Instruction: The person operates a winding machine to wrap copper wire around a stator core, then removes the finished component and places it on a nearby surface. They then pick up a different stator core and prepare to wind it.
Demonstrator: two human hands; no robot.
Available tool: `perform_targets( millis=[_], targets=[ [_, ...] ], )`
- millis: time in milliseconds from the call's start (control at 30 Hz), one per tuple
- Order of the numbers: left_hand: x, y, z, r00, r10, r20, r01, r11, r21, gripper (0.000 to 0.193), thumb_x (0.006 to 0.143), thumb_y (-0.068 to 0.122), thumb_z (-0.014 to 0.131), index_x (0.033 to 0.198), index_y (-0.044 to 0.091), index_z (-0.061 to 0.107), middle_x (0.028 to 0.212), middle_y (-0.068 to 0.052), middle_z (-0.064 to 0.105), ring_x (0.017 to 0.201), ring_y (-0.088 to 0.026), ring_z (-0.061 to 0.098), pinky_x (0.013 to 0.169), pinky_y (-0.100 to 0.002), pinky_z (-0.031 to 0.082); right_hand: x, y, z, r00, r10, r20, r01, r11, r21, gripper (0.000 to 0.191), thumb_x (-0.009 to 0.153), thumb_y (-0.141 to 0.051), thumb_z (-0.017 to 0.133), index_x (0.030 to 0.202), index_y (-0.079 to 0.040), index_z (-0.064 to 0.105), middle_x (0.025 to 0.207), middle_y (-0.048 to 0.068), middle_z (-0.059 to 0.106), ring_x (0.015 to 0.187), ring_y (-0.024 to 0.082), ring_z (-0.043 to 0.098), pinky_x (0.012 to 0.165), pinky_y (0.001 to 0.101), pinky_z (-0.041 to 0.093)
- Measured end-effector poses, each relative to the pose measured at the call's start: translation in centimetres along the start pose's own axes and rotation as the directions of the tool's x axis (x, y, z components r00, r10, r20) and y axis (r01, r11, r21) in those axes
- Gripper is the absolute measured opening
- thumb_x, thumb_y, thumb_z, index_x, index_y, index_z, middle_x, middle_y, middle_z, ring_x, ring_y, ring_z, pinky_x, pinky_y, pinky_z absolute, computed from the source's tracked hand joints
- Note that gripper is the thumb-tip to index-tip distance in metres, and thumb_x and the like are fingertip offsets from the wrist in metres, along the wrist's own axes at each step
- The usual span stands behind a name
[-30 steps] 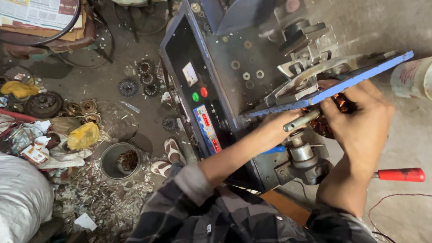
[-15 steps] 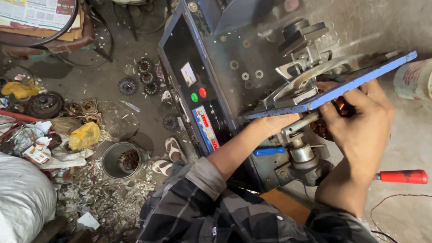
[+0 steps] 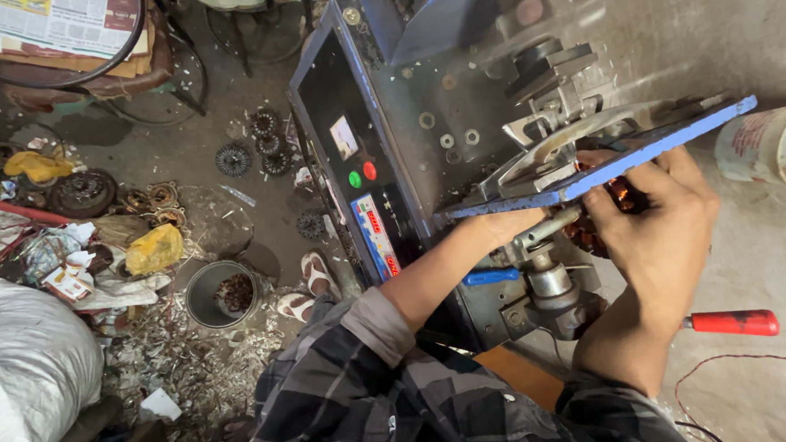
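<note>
My right hand [image 3: 657,221] grips a copper-wound coil part [image 3: 626,195] seated on the metal spindle [image 3: 547,274] of a grey winding machine [image 3: 434,116]. My left hand [image 3: 507,225] reaches under the long blue flat plate [image 3: 611,165] and rests against the shaft; its fingers are mostly hidden by the plate. Both forearms come out of plaid shirt sleeves. The coil is largely covered by my right fingers.
A red-handled screwdriver [image 3: 733,320] lies right of the spindle. A white bucket [image 3: 778,143] stands at the far right. The floor to the left holds a metal tin [image 3: 219,294], scrap stators [image 3: 235,159], a white sack [image 3: 18,363], newspaper [image 3: 59,2] and my sandalled feet [image 3: 304,288].
My right hand has shifted slightly on the coil and my left hand has slid further under the blue plate. The view has tilted a little.
</note>
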State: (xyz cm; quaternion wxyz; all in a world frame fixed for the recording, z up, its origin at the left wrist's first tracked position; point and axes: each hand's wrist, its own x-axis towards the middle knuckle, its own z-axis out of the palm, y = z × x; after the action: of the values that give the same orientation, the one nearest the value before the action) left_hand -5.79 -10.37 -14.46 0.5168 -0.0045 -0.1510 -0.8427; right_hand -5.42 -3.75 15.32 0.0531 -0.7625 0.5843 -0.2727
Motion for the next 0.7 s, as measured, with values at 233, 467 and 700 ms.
perform_targets(
  millis=[233,467,700],
  targets=[
    [-1.2,1.4,0.9,0.979,0.028,0.204,0.030,0.960,-0.277,0.050,0.093,0.021,0.077,0.140,0.010,0.062,0.137,-0.005,0.066,0.126,-0.021,0.061,0.108,-0.050,0.051,0.1,0.0,0.0,1.000,-0.013,0.004,0.013,1.000,-0.004,0.029,0.088,0.000,0.081,0.115,-0.008,0.078,0.108,0.009,0.068,0.096,0.022,0.069,0.089,0.0331,0.053],
    [-0.9,1.5,1.4,0.991,-0.011,0.132,0.049,0.956,-0.289,0.049,0.098,0.023,0.078,0.141,0.006,0.061,0.137,-0.009,0.065,0.126,-0.025,0.060,0.107,-0.051,0.051,0.1,0.1,0.0,1.000,-0.003,0.006,0.003,1.000,0.017,0.030,0.087,0.001,0.080,0.116,-0.008,0.078,0.108,0.009,0.068,0.096,0.022,0.069,0.089,0.0329,0.053],
    [-0.9,0.9,0.7,0.997,-0.023,0.069,0.029,0.996,-0.080,0.045,0.098,0.012,0.074,0.140,0.008,0.060,0.136,-0.006,0.063,0.126,-0.020,0.059,0.110,-0.046,0.051,0.0,-0.1,0.0,1.000,-0.014,-0.003,0.014,1.000,0.014,0.028,0.089,0.002,0.080,0.116,-0.007,0.077,0.110,0.009,0.069,0.098,0.022,0.070,0.091,0.0325,0.053]
  ],
)
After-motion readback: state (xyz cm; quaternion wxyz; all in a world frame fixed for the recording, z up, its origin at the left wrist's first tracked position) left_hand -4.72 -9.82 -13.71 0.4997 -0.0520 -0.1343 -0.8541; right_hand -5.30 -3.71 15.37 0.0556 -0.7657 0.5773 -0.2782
